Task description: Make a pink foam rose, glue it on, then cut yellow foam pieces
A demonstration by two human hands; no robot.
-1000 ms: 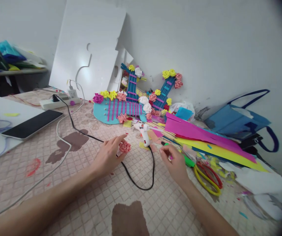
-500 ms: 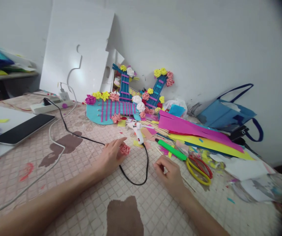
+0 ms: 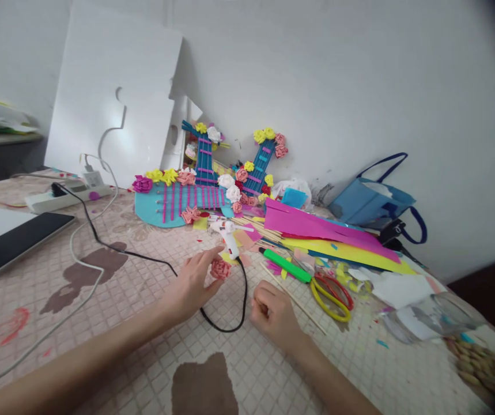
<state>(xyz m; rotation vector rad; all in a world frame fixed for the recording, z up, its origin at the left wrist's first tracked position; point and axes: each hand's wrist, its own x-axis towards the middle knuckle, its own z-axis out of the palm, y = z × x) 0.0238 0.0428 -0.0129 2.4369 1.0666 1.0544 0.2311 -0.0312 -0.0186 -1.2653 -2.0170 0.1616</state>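
Observation:
My left hand (image 3: 191, 282) rests on the table with its fingertips closed on a small pink paper rose (image 3: 220, 268). My right hand (image 3: 273, 314) lies curled into a loose fist on the table a little to the right, and I cannot make out anything in it. A white glue gun (image 3: 230, 241) lies just beyond the rose, and its black cord (image 3: 225, 323) loops between my two hands. A thin wooden skewer (image 3: 293, 300) lies just right of my right hand.
Blue craft pieces with pink strips and paper flowers (image 3: 178, 199) stand at the back by a white foam board (image 3: 109, 98). Pink and yellow sheets (image 3: 329, 233), a green cutter (image 3: 286, 265), yellow-red scissors (image 3: 331, 294) and a blue bag (image 3: 368, 202) lie right. Phone (image 3: 14, 239) and power strip (image 3: 57, 196) left.
My right hand has drawn back from the green cutter and the scraps toward me and curled into a fist. The left hand keeps its hold on the rose. The camera has turned right.

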